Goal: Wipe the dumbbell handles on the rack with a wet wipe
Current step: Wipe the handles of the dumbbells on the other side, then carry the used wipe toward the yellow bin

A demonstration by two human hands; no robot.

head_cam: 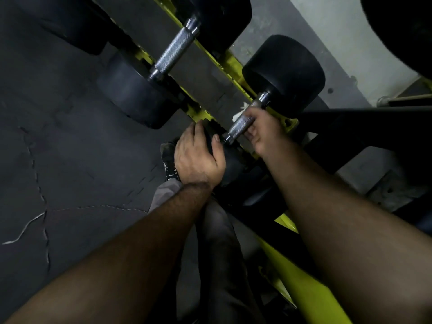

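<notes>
A black dumbbell lies on the yellow-green rack (230,64) right in front of me, its knurled steel handle (239,126) running between a far head (284,76) and a near head. My left hand (198,155) grips the near head, thumb beside the handle's end. My right hand (261,129) curls round the handle with a white wet wipe (240,112) pressed against it; only a scrap of the wipe shows above my fingers. A second dumbbell's handle (174,50) lies bare on the rack to the upper left.
Dark rubber floor mats (58,148) spread to the left. My trouser leg and shoe (169,160) stand under my left hand. A yellow-green rack post (301,284) slants down at the lower right. A pale wall (346,43) rises behind the rack.
</notes>
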